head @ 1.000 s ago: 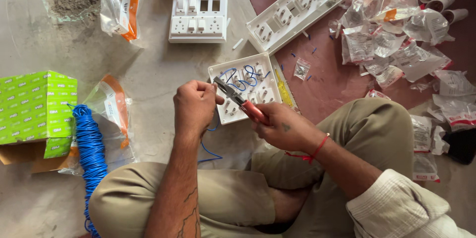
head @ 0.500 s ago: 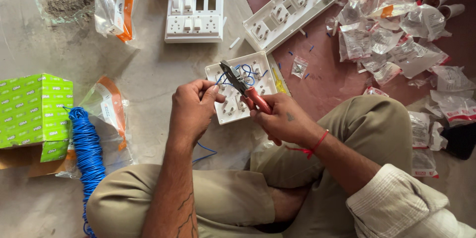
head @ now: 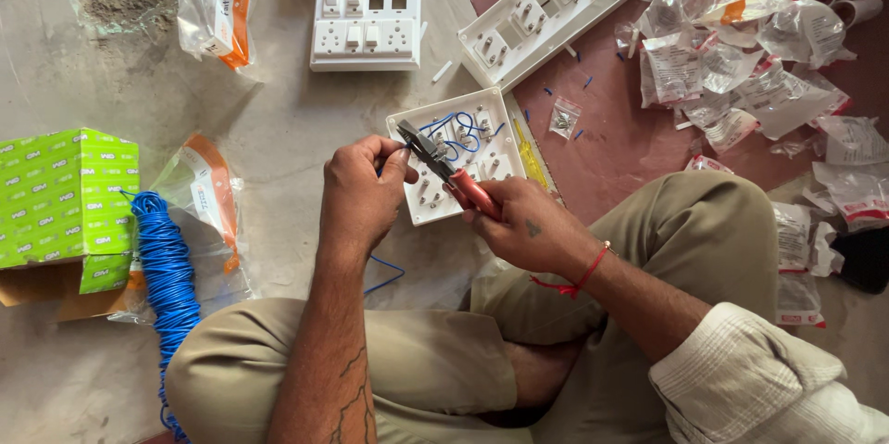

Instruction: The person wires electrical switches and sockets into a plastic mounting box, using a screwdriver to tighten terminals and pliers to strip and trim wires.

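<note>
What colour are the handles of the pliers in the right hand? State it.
Red, seen in the head view: the pliers sit in the right hand.

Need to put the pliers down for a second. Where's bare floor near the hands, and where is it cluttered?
Bare grey floor lies left of the left hand, between the blue wire coil, the plastic bag and the switch plate. A narrower red strip sits right of the open box. Beyond it, the packet pile is crowded. The right hand holds the pliers.
</note>
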